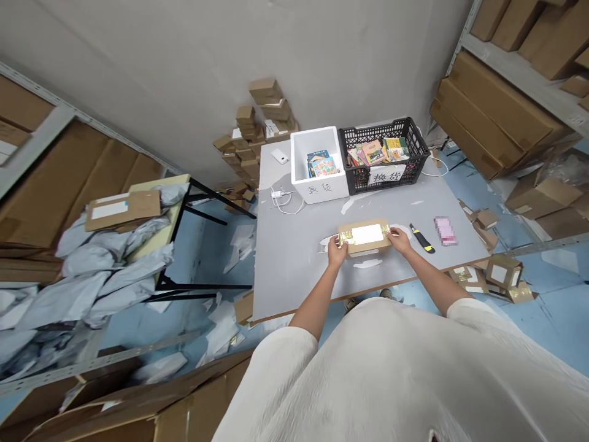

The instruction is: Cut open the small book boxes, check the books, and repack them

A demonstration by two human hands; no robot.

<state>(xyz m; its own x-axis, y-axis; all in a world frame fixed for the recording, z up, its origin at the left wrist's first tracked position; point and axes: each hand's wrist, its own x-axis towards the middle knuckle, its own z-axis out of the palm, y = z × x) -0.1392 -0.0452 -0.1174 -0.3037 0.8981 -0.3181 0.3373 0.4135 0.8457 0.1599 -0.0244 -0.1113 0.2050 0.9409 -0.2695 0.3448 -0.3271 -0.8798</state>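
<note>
Between my two hands is a small brown cardboard box (367, 247) with a blank-looking white label and yellowish tape at its ends. My left hand (337, 250) grips its left end, fingers behind and thumb in front. At the opposite end, my right hand (399, 240) holds the right edge. The box is low over the grey table (289, 264); whether it rests on the surface I cannot tell. To the right of my right hand lies a black and yellow utility knife (422, 238), and beyond it a pink blurred item (445, 231).
At the table's back stand a white foam box (319, 190) and a black plastic crate (356, 178), both holding books. A white phone (280, 156) and white cable (289, 205) lie at left. Cartons are stacked behind; grey parcels (133, 270) fill the left side.
</note>
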